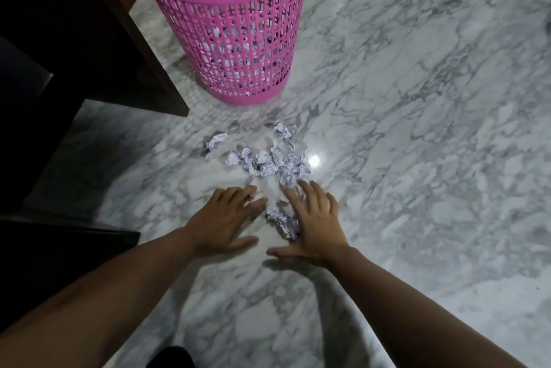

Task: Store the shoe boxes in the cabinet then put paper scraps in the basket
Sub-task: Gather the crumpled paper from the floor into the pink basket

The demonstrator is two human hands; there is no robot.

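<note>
Spread flat, left hand [226, 218] and right hand [313, 218] flank crumpled paper scraps [281, 220]; scraps should be cupped together, then lifted into pink basket [238, 48].

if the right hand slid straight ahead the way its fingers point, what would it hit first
Probably the cluster of crumpled paper scraps on the marble floor, just beyond the right hand and its fingers. The pink basket stands farther on. Depth is hard to judge from this one view.
</note>
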